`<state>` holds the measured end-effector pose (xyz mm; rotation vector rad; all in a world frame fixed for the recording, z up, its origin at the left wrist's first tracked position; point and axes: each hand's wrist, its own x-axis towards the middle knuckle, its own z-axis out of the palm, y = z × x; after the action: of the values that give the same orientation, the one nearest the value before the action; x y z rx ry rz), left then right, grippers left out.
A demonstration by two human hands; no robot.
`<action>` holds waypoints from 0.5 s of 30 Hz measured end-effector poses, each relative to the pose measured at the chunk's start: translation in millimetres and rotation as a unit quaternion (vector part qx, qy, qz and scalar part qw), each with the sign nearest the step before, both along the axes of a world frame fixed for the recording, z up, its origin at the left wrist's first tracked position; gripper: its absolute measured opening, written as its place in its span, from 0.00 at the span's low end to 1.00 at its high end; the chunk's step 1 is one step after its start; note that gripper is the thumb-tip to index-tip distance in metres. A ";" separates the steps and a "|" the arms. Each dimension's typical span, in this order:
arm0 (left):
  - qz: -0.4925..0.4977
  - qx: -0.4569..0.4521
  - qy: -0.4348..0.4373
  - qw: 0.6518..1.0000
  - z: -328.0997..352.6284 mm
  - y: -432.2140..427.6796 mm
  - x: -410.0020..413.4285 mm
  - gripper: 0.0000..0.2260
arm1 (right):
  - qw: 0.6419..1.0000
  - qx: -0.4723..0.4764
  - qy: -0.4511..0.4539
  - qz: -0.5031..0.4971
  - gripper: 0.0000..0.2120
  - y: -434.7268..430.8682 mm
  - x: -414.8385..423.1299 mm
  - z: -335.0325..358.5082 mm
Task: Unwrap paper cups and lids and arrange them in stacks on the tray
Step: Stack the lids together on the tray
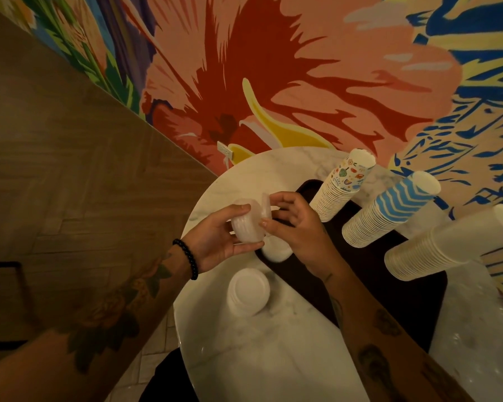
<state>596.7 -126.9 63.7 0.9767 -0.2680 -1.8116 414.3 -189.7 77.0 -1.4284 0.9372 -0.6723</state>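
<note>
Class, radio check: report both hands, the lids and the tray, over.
Status: left grip holds lid bundle; right grip pinches one lid. Three cup stacks on tray. Spare lid stack on table, off tray.

Glossy marble table [253, 358]; translucent plastic lids [246, 227]; paper cups [372, 219].

A round white marble table [262, 352] with faint grey veining stands near a painted wall [302, 68]. The wall carries a bold mural: a large pink and red flower with a yellow centre [273, 123], green leaves at the upper left and blue strokes on cream at the right. A white outlet plate [225, 149] sits low on the wall, just beyond the table's far edge. Brown wood-look flooring [70, 169] in a herringbone pattern fills the left. A dark thin frame [21, 274] shows at the left edge; what it belongs to is unclear.
</note>
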 end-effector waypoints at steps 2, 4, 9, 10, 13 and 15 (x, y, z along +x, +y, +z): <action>0.015 0.012 -0.004 1.000 -0.4 0.5 0.1 0.29 | 1.000 0.002 -0.011 -0.024 0.22 -5.9 -3.5 -3.1; 0.034 0.019 -0.011 0.999 -1.7 0.6 1.4 0.29 | 0.998 -0.025 0.036 -0.051 0.23 -12.9 -8.3 -7.9; 0.053 0.019 -0.019 0.998 -5.1 1.4 7.1 0.21 | 0.965 -0.129 0.228 -0.032 0.24 -21.2 -19.0 -24.1; 0.055 0.022 -0.020 0.998 -6.2 1.9 8.0 0.19 | 0.955 -0.143 0.258 -0.016 0.25 -21.1 -19.4 -28.8; 0.067 0.028 -0.008 0.997 -10.7 3.5 10.7 0.18 | 0.927 -0.165 0.337 0.022 0.27 -20.5 -18.8 -44.9; 0.068 0.028 -0.003 0.997 -13.7 4.5 12.5 0.18 | 0.919 -0.149 0.363 0.032 0.27 -18.1 -17.7 -52.1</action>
<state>609.3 -122.4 50.1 1.0153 -0.1509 -1.7008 396.6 -207.8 24.8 -2.0346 1.3876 -0.2211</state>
